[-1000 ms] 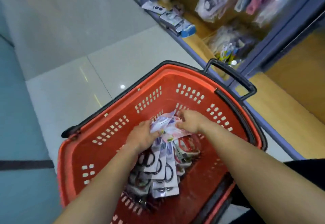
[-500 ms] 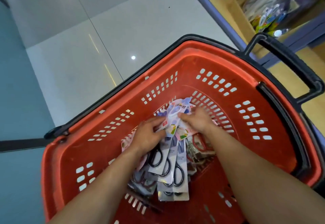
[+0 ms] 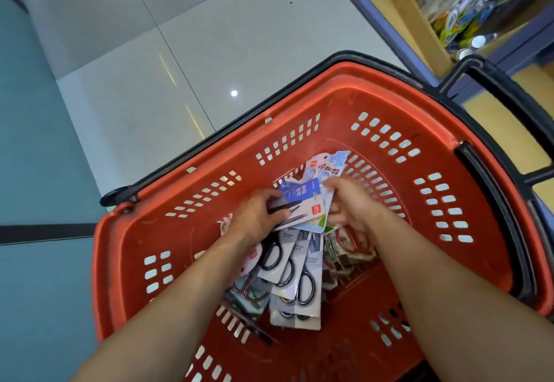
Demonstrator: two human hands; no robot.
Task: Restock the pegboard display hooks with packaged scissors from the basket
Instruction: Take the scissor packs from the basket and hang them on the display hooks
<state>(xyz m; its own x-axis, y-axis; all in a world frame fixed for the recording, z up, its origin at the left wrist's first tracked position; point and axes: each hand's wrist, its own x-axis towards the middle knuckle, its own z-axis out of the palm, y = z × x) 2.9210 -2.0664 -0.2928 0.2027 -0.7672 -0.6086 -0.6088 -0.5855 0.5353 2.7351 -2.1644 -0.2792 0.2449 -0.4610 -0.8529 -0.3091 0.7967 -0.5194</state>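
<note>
Both hands were down inside the red basket, and the left hand pinched a blue-topped pack of scissors, thumb over its face, fingers under. The right hand curled its fingers round the right edge of a pale card pack just behind. Below them, more scissor packs lay heaped on the basket floor, black handles showing.

Carded scissors packs heaped in red basket; blue-labelled pack tilted on top.
</note>
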